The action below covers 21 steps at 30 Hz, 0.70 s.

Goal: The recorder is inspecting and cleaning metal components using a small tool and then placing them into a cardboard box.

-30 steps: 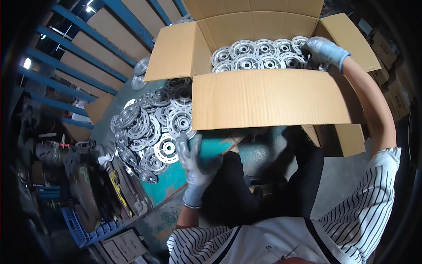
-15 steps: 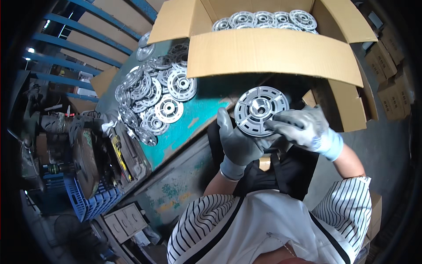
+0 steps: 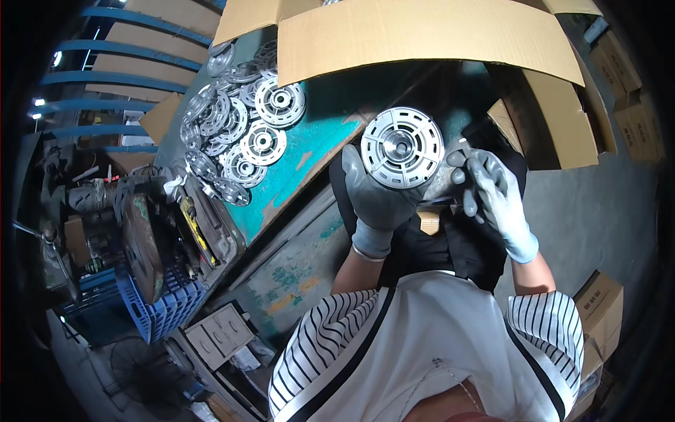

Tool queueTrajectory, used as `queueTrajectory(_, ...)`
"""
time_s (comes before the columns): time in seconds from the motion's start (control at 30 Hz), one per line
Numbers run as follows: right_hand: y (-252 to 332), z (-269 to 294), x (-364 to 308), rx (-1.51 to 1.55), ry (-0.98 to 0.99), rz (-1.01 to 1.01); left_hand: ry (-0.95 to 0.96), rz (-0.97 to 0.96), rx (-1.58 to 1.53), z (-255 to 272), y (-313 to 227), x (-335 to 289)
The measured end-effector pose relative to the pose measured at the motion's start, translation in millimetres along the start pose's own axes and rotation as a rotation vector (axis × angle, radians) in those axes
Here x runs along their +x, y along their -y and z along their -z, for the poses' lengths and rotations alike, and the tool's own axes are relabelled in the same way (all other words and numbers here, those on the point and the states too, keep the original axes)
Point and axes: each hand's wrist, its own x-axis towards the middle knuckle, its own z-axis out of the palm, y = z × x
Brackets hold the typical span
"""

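Observation:
A round silver metal disc [image 3: 401, 173] with a ring of slots and a raised hub faces up in front of me. My left hand [image 3: 383, 200], in a grey-coated glove, grips it from below and at its left edge, thumb up along the rim. To the right of the disc, apart from it, my gloved right hand [image 3: 490, 190] has its fingers curled. A small greyish tip [image 3: 460, 145] shows by its fingertips; what it belongs to is unclear. More slotted metal discs [image 3: 280, 103] lie piled on the green worktable [image 3: 309, 158] to the left.
A large open cardboard box [image 3: 429, 35] stands beyond my hands, its front flap hanging toward me. At left are a blue plastic crate [image 3: 169, 309], a tool tray [image 3: 204, 228] and blue rails [image 3: 133, 46]. Further cartons [image 3: 598, 309] stand at right.
My right hand has come off the disc and moved right, fingers curled. The disc in my left hand has shifted slightly left. The view has tilted, so the discs inside the box are mostly out of sight.

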Motion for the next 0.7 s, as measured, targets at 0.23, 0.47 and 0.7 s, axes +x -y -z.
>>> queueTrajectory(0.23, -14, -3, 0, 0.018, -0.004, -0.030, 0.045, -0.484, 1.392, 30, 1, 3)
queueTrajectory(0.47, -19, -5, 1, 0.023, 0.008, -0.013, 0.074, -0.471, 1.401, 31, 3, 3)
queueTrajectory(0.7, -23, -8, 2, 0.028, -0.002, -0.050, 0.093, -0.458, 1.420, 31, 4, 2)
